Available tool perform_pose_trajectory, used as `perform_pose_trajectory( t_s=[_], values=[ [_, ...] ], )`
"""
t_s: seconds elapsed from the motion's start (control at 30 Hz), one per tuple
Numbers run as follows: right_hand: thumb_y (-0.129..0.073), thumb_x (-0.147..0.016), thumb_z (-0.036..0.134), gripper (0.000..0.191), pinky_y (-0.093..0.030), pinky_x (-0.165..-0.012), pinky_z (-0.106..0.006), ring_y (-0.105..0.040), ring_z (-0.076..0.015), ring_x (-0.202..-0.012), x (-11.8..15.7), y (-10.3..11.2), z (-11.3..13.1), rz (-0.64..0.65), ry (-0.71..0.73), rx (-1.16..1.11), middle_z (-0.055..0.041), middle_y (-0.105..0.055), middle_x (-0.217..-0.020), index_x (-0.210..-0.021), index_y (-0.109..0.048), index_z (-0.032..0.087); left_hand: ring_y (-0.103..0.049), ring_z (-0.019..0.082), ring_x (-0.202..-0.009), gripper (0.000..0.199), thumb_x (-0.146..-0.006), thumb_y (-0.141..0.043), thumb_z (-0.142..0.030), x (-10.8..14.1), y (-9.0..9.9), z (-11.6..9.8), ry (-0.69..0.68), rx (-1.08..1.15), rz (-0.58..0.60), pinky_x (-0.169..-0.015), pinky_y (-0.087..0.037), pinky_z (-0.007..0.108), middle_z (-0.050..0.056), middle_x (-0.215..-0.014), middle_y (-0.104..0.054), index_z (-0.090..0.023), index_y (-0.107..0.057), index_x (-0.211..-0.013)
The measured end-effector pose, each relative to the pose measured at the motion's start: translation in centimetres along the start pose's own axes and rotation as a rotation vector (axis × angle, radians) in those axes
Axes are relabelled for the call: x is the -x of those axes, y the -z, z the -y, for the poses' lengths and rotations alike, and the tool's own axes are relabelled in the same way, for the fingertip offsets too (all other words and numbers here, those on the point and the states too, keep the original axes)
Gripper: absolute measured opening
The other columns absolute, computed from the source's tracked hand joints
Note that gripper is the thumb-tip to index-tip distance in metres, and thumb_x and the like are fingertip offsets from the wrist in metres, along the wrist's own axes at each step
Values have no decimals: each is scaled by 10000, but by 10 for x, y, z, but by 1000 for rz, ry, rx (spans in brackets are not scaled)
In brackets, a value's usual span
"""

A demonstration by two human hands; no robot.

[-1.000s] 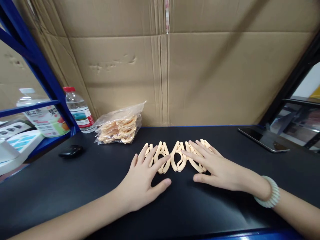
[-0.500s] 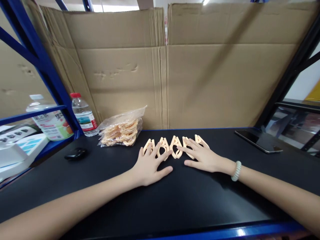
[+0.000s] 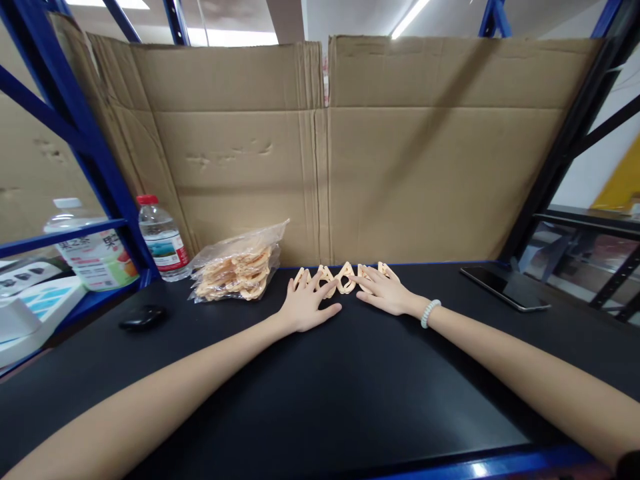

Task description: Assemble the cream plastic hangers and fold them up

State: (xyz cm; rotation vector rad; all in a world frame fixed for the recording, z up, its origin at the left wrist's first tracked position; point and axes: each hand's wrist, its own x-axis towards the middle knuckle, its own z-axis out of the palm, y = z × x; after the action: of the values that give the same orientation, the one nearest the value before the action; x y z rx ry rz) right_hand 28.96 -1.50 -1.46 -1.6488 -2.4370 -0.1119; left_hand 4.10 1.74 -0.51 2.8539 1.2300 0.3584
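A row of several peach-coloured plastic pieces that look like folding hangers [image 3: 345,279] lies near the back of the black table. My left hand [image 3: 306,307] rests with spread fingers over the left end of that row, palm down. On the right end, my right hand [image 3: 387,293] lies flat with its fingers apart, a pale coiled band round its wrist. Both hands partly cover the pieces beneath them; the middle one shows between the fingertips. Left of the row sits a clear plastic bag [image 3: 237,267] filled with more such peach pieces.
A cardboard wall [image 3: 440,167] closes off the table's back edge. A red-capped water bottle [image 3: 163,240], a black mouse [image 3: 143,317] and a larger bottle [image 3: 95,257] are at left. To the right lies a dark phone or tablet [image 3: 503,288].
Both hands and the row of peach pieces have moved away from me, toward the cardboard. The camera view has tilted up a little.
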Motion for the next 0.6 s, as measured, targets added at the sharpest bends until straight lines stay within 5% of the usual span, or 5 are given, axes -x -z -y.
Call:
perform_pose_trajectory(
  t_s=[0.3, 0.47, 0.6],
  values=[
    [-414, -947, 358, 314, -282, -1070, -540, -421, -295, -1272, 11, 0, 6, -331, 66, 15, -171, -458, -1379, -1150, -574, 179, -459, 285, -1266, 285, -872, -506, -266, 14, 1, 0, -205, -28, -321, -1117, -228, 552, 104, -1257, -605, -184, -599, -1129],
    [-411, -924, 209, 198, -427, -935, -459, -540, -234, -959, 23, 0, 8, -397, 121, -32, -118, -583, -1004, -895, -605, 181, -590, 233, -1056, 202, -881, -462, -195, 36, 6, 4, -316, 1, -265, -971, -431, 434, 73, -1063, -673, -190, -630, -992],
    [-418, -894, 157, 178, -469, -828, -395, -542, -220, -882, 30, 1, 9, -340, 157, -126, -84, -585, -881, -858, -588, 193, -617, 234, -1011, 206, -870, -467, -181, 45, 8, 6, -302, 55, -220, -903, -489, 400, 88, -1060, -669, -181, -638, -986]
  ],
)
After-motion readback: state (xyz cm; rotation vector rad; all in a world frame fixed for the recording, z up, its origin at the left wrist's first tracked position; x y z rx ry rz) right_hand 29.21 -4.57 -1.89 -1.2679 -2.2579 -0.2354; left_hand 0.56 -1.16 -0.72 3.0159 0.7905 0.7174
